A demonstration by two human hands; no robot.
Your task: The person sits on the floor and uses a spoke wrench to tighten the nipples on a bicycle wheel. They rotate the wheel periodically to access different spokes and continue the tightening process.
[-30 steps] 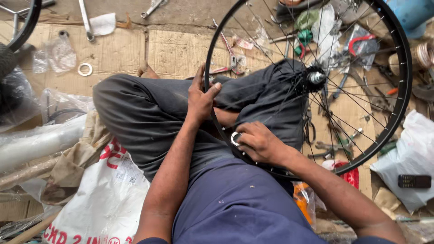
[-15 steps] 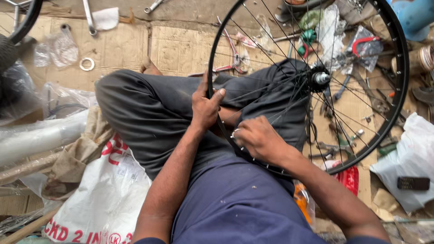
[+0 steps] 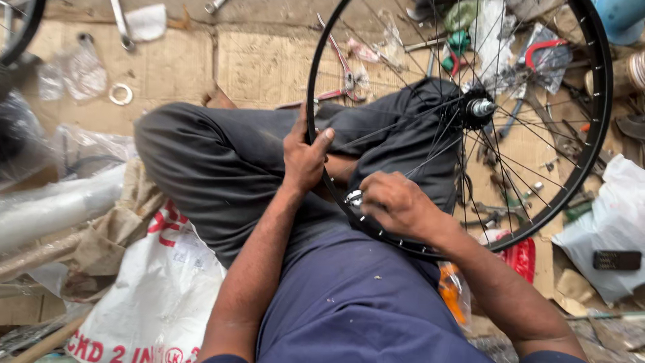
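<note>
From where I watch, the large black spoked bicycle wheel rim is my landmark, standing nearly upright across the lap, its lowest arc resting against the dark blue shirt. At that lowest arc my right hand is closed around a small round silver metal tool, pinching it against the inside of the rim where a spoke meets it. Just up the rim's left-hand arc, my left hand grips the rim itself, fingers wrapped over the edge and thumb laid along it. Behind the rim's lower half lie the folded legs in grey trousers. At the rim's centre sits the black hub with a silver axle end, thin spokes fanning out from it. Seen through the spokes and beyond the rim's top, scattered hand tools lie on flat brown cardboard. Well left of the rim, a small white ring rests on the cardboard.
</note>
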